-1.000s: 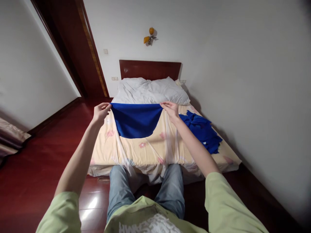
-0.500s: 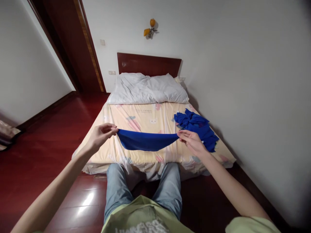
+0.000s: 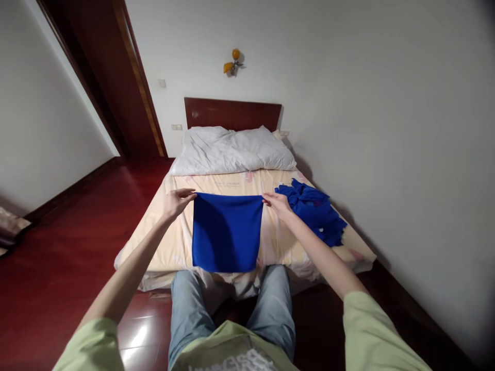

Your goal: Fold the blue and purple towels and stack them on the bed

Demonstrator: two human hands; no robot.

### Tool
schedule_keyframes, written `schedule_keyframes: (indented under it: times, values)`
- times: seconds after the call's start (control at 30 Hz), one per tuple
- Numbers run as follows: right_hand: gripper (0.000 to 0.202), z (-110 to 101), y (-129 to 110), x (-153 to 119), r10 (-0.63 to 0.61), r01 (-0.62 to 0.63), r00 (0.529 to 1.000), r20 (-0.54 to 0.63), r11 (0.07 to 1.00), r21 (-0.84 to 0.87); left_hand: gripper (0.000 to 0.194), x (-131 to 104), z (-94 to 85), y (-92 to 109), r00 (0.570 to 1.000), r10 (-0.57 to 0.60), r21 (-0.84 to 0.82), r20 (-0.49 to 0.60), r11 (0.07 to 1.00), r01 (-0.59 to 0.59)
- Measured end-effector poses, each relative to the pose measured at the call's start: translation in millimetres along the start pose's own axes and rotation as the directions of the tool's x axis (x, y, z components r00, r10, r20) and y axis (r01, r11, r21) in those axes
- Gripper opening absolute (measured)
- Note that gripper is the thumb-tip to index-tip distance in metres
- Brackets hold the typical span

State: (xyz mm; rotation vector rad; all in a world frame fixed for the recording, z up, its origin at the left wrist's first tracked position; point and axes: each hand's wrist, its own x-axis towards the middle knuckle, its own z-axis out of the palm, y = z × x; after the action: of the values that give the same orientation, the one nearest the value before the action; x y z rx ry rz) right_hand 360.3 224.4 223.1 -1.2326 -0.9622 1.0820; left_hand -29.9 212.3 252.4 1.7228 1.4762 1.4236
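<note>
A blue cloth (image 3: 227, 232), roughly square, is stretched flat between my hands over the front part of the bed (image 3: 154, 252). My left hand (image 3: 178, 201) pinches its far left corner between thumb and fingers. The far right corner is pinched by my right hand (image 3: 277, 202). The cloth's near edge hangs by the front of the mattress, just before my knees; I cannot tell how much of it touches the sheet. To the right of my right hand lies a crumpled heap of blue cloths (image 3: 315, 211).
White bedding (image 3: 232, 152) lies across the head of the bed, before a dark wooden headboard (image 3: 232, 112). A wall (image 3: 406, 154) runs along the right side. Red wooden floor (image 3: 77, 221) and a dark door (image 3: 133, 77) are to the left.
Both hands have moved away from me and closer together. The cloth, seen before as a narrow sagging strip, now shows its full square face. The heap looks unchanged; my view has tilted slightly up.
</note>
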Motion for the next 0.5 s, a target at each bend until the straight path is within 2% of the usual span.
schedule_keyframes:
  times: [0.07, 0.13, 0.2, 0.27, 0.3, 0.37, 0.43, 0.5]
  values:
    - [0.042, 15, -14, 23, -0.127, 0.127, 0.992, -0.024, 0.992, 0.010, 0.041, 24, 1.2, 7, 0.995, 0.056, -0.010, -0.082, 0.998, -0.057]
    - [0.046, 22, -27, 36, -0.288, 0.289, 0.956, -0.045, 0.957, 0.001, 0.043, 39, -1.5, 16, 0.977, 0.140, -0.028, -0.161, 0.989, -0.146]
    - [0.048, 23, -33, 41, -0.433, 0.432, 0.899, -0.064, 0.901, -0.029, 0.045, 43, -5.5, 18, 0.952, 0.211, -0.049, -0.220, 0.973, -0.227]
    - [0.046, 19, -25, 38, -0.517, 0.512, 0.854, -0.068, 0.856, -0.070, 0.046, 37, -7.8, 10, 0.940, 0.236, -0.052, -0.246, 0.965, -0.256]
    - [0.045, 16, -14, 35, -0.528, 0.522, 0.847, -0.057, 0.848, -0.091, 0.047, 30, -7.4, 0, 0.945, 0.229, -0.048, -0.236, 0.968, -0.246]
    - [0.041, 11, 21, 24, -0.488, 0.482, 0.873, -0.012, 0.864, -0.146, 0.049, 9, -1.8, -30, 0.971, 0.170, -0.033, -0.169, 0.984, -0.178]
    - [0.036, 8, 73, 9, -0.370, 0.370, 0.928, 0.042, 0.904, -0.215, 0.051, -23, 10.4, -71, 0.994, 0.055, -0.022, -0.090, 0.998, -0.057]
    - [0.029, 8, 132, -8, -0.220, 0.231, 0.973, 0.071, 0.932, -0.278, 0.051, -62, 28.4, -118, 0.995, -0.087, -0.011, -0.046, 0.996, 0.086]
